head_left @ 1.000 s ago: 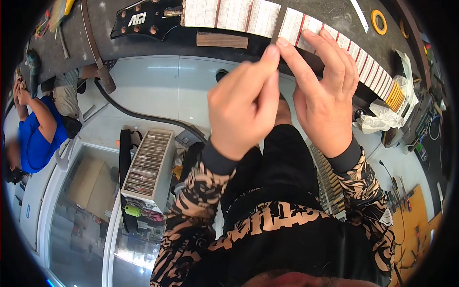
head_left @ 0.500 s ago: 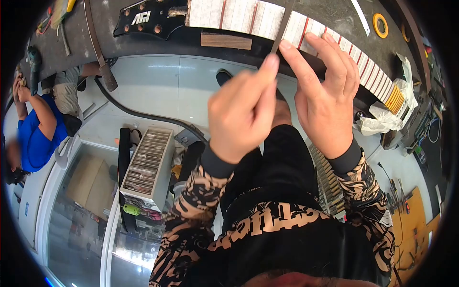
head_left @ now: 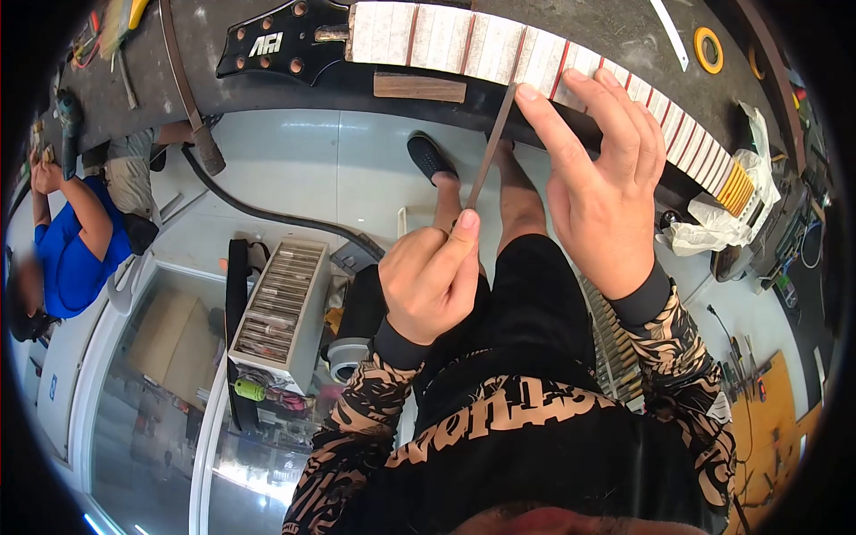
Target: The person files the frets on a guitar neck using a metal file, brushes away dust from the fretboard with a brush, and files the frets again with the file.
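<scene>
A guitar neck lies across the bench top, its fingerboard covered in pale strips of tape with dark and reddish lines between them. Its black headstock with white letters points left. My left hand is closed around the near end of a thin metal file. The file's far tip meets the near edge of the fingerboard. My right hand has its fingers apart, with fingertips resting along the neck's near edge; the index fingertip is beside the file tip.
A wooden block sits just below the neck. A yellow tape roll and a metal ruler lie at the back right. Crumpled paper is by the neck's right end. A person in a blue shirt works at the left.
My left hand has drawn back toward my body with the file, whose tip moved from across the fingerboard to its near edge. My right hand has stayed nearly in place.
</scene>
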`<move>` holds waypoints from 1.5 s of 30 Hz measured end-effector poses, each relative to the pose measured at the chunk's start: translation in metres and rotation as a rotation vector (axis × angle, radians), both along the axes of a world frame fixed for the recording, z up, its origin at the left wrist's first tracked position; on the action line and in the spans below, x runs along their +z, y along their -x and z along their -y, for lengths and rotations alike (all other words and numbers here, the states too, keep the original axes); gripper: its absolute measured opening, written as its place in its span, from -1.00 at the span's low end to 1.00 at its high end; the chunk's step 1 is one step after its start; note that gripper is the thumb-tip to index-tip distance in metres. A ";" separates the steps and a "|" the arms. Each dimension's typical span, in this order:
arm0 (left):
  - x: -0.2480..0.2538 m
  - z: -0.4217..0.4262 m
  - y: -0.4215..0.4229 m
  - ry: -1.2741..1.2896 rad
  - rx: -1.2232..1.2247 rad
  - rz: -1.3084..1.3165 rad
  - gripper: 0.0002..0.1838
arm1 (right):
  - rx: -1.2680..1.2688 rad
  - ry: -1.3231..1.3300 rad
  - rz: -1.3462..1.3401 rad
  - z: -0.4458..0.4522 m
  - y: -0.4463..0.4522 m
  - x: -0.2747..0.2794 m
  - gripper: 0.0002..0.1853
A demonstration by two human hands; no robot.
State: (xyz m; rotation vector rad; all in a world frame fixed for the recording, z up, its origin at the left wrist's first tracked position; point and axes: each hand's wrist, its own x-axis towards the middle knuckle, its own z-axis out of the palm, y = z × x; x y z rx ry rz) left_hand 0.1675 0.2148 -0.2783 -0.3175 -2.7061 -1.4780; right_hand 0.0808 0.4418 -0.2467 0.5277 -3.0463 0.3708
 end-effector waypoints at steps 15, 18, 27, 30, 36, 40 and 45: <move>0.002 -0.010 0.017 -0.116 0.053 0.055 -0.46 | 0.000 -0.012 -0.013 0.000 0.000 -0.002 -0.12; -0.004 -0.039 0.075 -0.191 0.078 0.018 -0.47 | -0.001 -0.010 -0.034 0.001 0.000 -0.003 -0.11; 0.002 -0.012 0.018 -0.152 0.052 0.066 -0.48 | 0.007 -0.005 -0.030 -0.002 -0.001 -0.005 -0.10; -0.002 -0.038 0.078 -0.227 0.077 0.052 -0.49 | 0.005 -0.010 -0.046 -0.001 -0.001 -0.006 -0.11; -0.011 -0.004 0.017 -0.090 0.018 -0.013 -0.41 | 0.011 -0.012 -0.038 -0.001 0.000 -0.005 -0.10; -0.009 0.016 -0.016 -0.224 0.012 0.038 -0.51 | 0.008 -0.008 -0.030 -0.001 -0.001 -0.005 -0.09; -0.018 0.008 -0.014 -0.558 0.061 0.323 -0.42 | 0.006 -0.006 -0.025 -0.002 -0.001 -0.005 -0.08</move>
